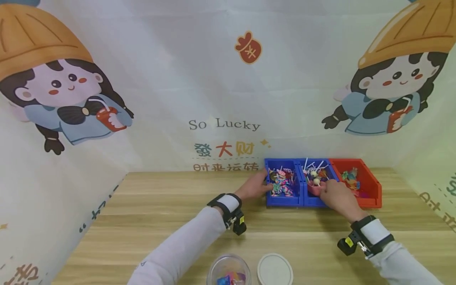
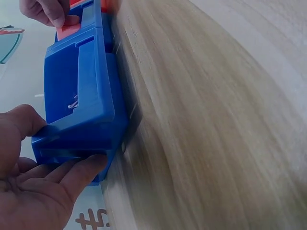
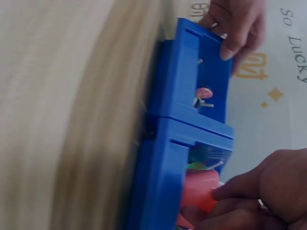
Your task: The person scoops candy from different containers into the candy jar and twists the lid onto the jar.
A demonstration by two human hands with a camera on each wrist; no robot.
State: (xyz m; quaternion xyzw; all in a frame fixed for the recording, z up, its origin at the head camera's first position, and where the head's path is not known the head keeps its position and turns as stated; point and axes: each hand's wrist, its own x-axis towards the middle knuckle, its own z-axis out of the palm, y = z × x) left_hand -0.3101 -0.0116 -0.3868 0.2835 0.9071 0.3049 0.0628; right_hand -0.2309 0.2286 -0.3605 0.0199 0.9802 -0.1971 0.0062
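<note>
My left hand [image 1: 253, 186] grips the outer side wall of the left blue bin [image 1: 283, 201], thumb over the rim and fingers against the outside. Colourful swirl lollipops [image 1: 284, 186] lie in that bin. In the middle blue bin [image 1: 315, 202], my right hand [image 1: 340, 198] holds a pink scoop [image 3: 199, 189] between thumb and fingers. Lollipops with white sticks [image 1: 313, 174] are in and around the scoop; how many it carries, I cannot tell. Most of the scoop's handle is hidden by the right hand.
A red bin [image 1: 372, 186] with wrapped candies [image 1: 350, 180] adjoins the blue bins on the right. Near the front edge stand a clear jar [image 1: 229, 257] holding some wrapped candies and a white round lid [image 1: 275, 271]. A printed cloth [image 1: 228, 87] hangs behind the wooden table [image 1: 160, 206].
</note>
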